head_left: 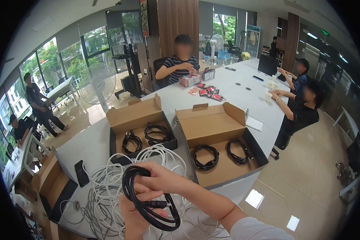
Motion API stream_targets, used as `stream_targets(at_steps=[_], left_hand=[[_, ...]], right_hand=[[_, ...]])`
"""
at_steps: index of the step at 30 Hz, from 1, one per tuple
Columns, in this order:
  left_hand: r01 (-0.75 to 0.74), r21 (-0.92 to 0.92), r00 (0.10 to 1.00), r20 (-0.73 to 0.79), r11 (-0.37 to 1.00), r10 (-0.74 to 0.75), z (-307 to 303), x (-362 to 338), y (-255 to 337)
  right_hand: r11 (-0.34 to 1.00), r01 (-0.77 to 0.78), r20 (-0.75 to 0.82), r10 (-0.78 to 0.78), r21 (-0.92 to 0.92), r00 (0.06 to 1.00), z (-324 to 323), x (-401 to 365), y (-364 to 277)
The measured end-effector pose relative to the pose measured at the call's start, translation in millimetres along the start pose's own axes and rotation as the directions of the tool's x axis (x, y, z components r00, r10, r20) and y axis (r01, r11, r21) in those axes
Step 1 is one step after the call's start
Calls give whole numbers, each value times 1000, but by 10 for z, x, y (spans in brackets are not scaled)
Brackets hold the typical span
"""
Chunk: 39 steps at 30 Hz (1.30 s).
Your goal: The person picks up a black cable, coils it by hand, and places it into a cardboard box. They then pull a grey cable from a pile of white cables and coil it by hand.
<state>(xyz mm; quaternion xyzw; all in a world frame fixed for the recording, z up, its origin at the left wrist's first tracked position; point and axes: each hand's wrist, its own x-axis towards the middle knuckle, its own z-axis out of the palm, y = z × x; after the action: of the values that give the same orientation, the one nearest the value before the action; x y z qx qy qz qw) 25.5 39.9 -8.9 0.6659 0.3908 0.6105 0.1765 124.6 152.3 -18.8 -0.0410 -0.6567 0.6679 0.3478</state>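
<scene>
the black cable coil [164,225] is held up in the air over the near edge of the white cable heap [104,188], clear of the counter [236,86]. it is a long oval of several turns. its long axis runs on a slant, with the upper end tipped toward the heap's left part and the lower end toward the person's body. the jacket is smooth, round and faintly glossy. a short straight stretch, seemingly a plug end, crosses the middle of the oval.

the right hand [161,179] comes in over the heap's near right side, and its grip is closed, the fingers curled around the upper turns. the left hand [134,214] rises from below the heap's near edge. its grip is also closed, pinching the strands at the oval's middle between thumb and fingers.

the heap is thin, matte white cord in loose, tangled loops, lying on the white counter. just beyond the heap stands the first cardboard box [136,114], brown, with flaps raised and dark outer walls. beyond the heap and to its right is the second cardboard box [210,128], of the same make. each holds two small black coils [206,157], tied into flat rings. a flat black slab [82,173] lies at the heap's left edge.
</scene>
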Motion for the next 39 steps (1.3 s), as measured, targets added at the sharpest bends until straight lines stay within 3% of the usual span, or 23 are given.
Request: stream_targets(at_steps=[3, 4, 7, 11, 15, 18, 21, 24, 27, 28, 31, 34, 37, 39], left_hand=[[315, -148, 949, 42, 937, -313, -21, -20, 204], [346, -163, 937, 108, 924, -332, -48, -15, 221], [558, -425, 825, 190, 713, -532, -24, 2, 342], [608, -556, 755, 185, 567, -629, 19, 8, 268], [499, -725, 803, 180, 475, -568, -6, 3, 277], [476, -764, 832, 231, 435, -505, -35, -24, 150], [399, -791, 897, 232, 463, -376, 15, -104, -30], [435, -775, 896, 323, 459, -304, 38, -79, -14], [427, -877, 883, 351, 223, -310, 31, -45, 53], [465, -845, 863, 366, 264, -349, 23, -15, 121], [457, -848, 880, 388, 267, -274, 25, -19, 84], [435, -812, 899, 417, 389, -134, 25, -15, 8], [463, -689, 843, 538, 557, -35, -55, 48, 18], [473, -724, 859, 505, 503, -82, -76, 37, 72]], right_hand=[[981, -194, -3, 194, -3, 981, 4, -49, -305], [975, -218, -21, 217, -44, 976, -11, -52, -336], [976, -208, -135, 198, -63, 971, -108, -59, -306], [977, -66, -209, 23, -204, 978, -243, -27, -248], [965, -214, -253, 171, -152, 952, -253, -60, -420], [932, -105, -273, 7, -346, 962, -343, -61, -277], [913, -88, -240, -12, -399, 971, -323, -73, -304], [882, -11, -199, -94, -472, 975, -296, -81, -284], [926, -61, -210, -20, -372, 977, -282, -87, -346], [938, -85, -215, 12, -335, 977, -278, -93, -385], [964, -133, -188, 89, -231, 978, -291, -127, -503], [978, -149, -94, 137, -149, 986, -324, -167, -582], [977, -194, -17, 194, -89, 981, -336, -195, -669], [971, -236, 10, 236, -36, 972, -329, -205, -696]])
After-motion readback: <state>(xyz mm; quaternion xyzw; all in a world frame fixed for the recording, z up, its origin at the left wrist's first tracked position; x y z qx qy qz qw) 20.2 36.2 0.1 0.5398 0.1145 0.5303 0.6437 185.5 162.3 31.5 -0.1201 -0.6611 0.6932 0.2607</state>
